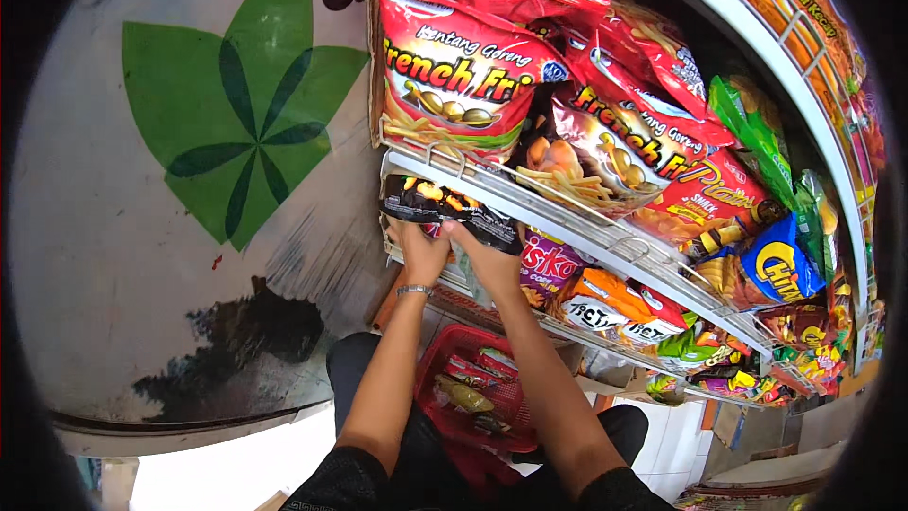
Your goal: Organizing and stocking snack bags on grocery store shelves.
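Note:
A black snack bag (478, 225) with orange lettering lies on the second shelf level, just under the upper shelf's wire front. My left hand (422, 254) holds its lower left part, with the fingers partly hidden by the bag. Close beside it, my right hand (478, 254) grips the bag's lower edge, its thumb pointing up against the front. A watch (414, 290) with a metal band circles my left wrist. Below my forearms, between my knees, a red plastic basket (427, 388) holds several small snack packets (463, 396).
Red bags of fry-shaped snacks (463, 66) fill the upper shelf (567, 218). Purple (547, 265), orange (610, 293) and blue (781, 260) snack bags sit farther right. A white panel with a green leaf print (251, 104) stands at the left.

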The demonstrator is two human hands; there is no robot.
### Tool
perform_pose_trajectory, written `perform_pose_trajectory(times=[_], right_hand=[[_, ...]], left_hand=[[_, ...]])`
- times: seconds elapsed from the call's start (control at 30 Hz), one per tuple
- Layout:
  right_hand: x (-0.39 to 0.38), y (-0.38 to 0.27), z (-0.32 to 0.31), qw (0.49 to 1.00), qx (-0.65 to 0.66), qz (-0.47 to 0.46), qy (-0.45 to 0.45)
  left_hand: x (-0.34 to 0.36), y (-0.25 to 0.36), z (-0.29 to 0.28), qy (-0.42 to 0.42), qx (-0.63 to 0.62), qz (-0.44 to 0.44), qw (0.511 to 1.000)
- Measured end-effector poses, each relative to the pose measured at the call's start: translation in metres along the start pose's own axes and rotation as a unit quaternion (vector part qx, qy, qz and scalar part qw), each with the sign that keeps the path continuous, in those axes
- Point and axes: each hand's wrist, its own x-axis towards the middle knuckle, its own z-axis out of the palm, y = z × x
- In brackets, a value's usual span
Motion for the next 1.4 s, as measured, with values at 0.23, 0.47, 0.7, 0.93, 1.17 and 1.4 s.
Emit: perform_pose_trajectory(times=[0.23, 0.47, 0.7, 0.93, 1.17, 1.4], right_hand=[[-0.002, 0.014, 0.033, 0.988, 0.025, 0.006, 0.155], [0.006, 0.016, 0.041, 0.978, -0.037, -0.020, 0.204], [0.003, 0.002, 0.011, 0.992, -0.018, 0.028, 0.124], [-0.021, 0.011, -0.016, 0.997, 0.035, -0.025, 0.071], [-0.024, 0.009, -0.017, 0.999, -0.033, -0.012, 0.034], [-0.018, 0.021, -0.011, 0.993, -0.088, -0.005, 0.085]], left_hand=[[0.000, 0.005, -0.002, 0.033, -0.041, -0.023, 0.998], [-0.005, -0.009, -0.007, -0.025, -0.039, -0.054, 0.997], [0.012, 0.010, -0.016, 0.018, -0.384, -0.119, 0.915], [0.030, 0.031, -0.029, 0.021, -0.343, -0.201, 0.917], [0.048, 0.040, -0.024, 0.041, -0.304, -0.192, 0.932], [0.055, 0.040, -0.016, 0.060, -0.297, -0.202, 0.931]])
